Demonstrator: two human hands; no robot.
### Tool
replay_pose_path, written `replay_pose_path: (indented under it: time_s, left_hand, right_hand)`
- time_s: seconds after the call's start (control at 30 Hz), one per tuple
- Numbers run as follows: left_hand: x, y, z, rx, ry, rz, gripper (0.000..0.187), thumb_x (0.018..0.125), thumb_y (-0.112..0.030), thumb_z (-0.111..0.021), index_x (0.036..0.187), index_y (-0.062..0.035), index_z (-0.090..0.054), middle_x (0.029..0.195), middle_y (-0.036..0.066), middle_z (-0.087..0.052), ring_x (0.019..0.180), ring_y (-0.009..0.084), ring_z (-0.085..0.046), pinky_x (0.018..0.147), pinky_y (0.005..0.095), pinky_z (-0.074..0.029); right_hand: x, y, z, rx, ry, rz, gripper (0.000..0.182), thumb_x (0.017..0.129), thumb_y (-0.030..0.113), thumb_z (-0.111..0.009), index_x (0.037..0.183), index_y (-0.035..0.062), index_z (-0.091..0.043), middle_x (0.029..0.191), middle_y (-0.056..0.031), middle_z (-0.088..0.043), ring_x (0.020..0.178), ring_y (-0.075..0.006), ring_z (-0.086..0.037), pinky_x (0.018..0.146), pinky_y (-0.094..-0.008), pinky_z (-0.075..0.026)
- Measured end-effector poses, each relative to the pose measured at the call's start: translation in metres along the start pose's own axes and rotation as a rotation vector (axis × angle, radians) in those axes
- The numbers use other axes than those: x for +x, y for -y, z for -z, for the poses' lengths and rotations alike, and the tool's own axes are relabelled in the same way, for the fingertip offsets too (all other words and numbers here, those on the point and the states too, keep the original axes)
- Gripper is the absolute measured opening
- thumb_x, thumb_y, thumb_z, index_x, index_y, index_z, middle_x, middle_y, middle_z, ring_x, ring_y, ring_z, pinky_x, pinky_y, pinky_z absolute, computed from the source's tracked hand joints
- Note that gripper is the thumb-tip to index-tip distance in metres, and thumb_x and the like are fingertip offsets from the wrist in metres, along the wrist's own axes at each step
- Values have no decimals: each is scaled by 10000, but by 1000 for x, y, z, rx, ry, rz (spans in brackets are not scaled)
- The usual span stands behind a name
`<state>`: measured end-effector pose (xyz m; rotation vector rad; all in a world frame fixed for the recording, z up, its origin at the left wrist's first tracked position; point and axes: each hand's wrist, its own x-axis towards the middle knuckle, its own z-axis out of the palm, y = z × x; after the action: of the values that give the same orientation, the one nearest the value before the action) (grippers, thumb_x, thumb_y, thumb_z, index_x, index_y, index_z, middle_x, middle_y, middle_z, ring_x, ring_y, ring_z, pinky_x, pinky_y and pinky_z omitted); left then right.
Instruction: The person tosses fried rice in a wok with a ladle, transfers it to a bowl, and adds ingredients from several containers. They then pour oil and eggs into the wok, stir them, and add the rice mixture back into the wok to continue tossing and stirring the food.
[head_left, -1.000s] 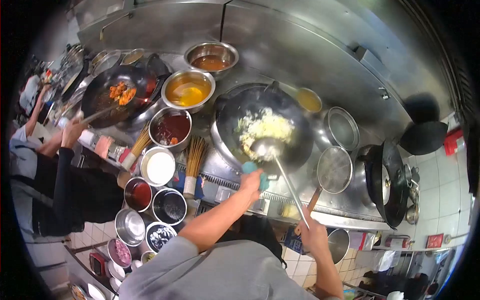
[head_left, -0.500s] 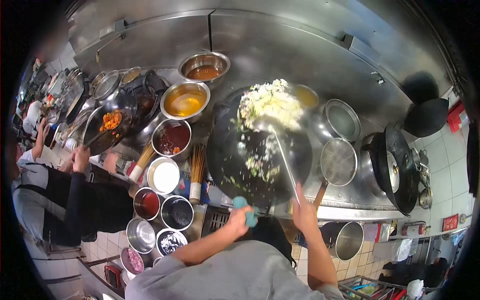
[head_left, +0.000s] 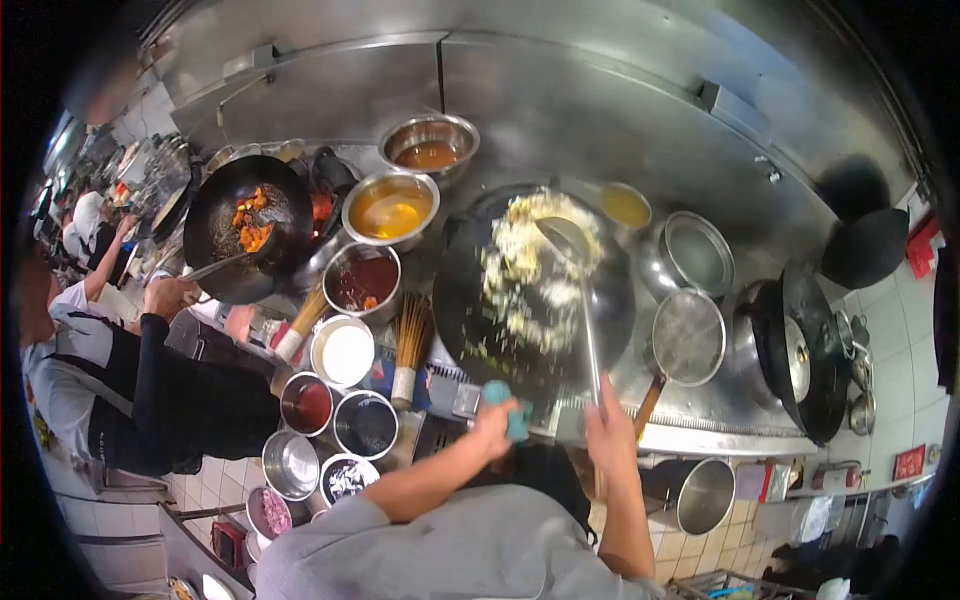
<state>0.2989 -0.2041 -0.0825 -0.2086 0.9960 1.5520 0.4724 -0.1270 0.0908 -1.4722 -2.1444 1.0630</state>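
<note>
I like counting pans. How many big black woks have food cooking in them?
2. One wok holds pale rice in front of the person; another wok, with orange food, is at the left with a co-worker. More may be hidden.

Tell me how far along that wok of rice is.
Done: the rice is in the wok. In hand: left hand grips the wok handle through a teal cloth, right hand works the ladle through the rice. Left: nothing plated; all of it sits in the wok.
</note>
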Motion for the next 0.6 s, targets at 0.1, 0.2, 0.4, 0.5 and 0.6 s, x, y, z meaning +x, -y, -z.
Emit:
replay_pose_path:
  time_s: [0.1,0.2,0.4,0.5,0.6]
  left_hand:
    - [-42,-68,-73,-42,-45,76,149,904,-75,-609,1049,-92,-577,926,85,-611,793,245,-630,638,406,-556]
    - [47,-71,-67,-91,-31,133,77,902,-115,-629,946,-100,-567,818,66,-581,646,221,-573,572,393,-525]
    - [98,-76,-35,48,23,13,165,953,-261,-676,1031,-148,-584,905,46,-628,773,205,-626,682,413,-529]
    - [54,-77,-29,68,10,-26,469,943,-443,-731,1267,-164,-538,1044,0,-622,913,162,-628,780,390,-545]
    - [-7,-58,7,464,228,103,542,934,-411,-746,1349,-131,-538,1101,35,-643,1060,182,-618,905,385,-523]
  right_hand:
    - [-32,40,36,500,78,-116,614,1009,83,-517,1599,107,-349,772,-32,-567,506,-90,-485,473,-257,-422]
    - [-13,57,55,736,161,-182,655,1017,52,-503,1626,129,-273,680,5,-484,470,-76,-422,423,-254,-407]
    - [138,-53,-25,1081,374,-381,667,1032,103,-519,1636,152,-241,679,-28,-505,477,-120,-439,417,-312,-396]
    - [156,-50,-29,563,277,-266,617,1045,109,-484,1626,189,-290,666,4,-488,456,-106,-413,407,-295,-385]
    - [129,-32,10,503,312,-245,584,1056,131,-463,1617,207,-320,652,24,-467,442,-94,-394,391,-280,-368]
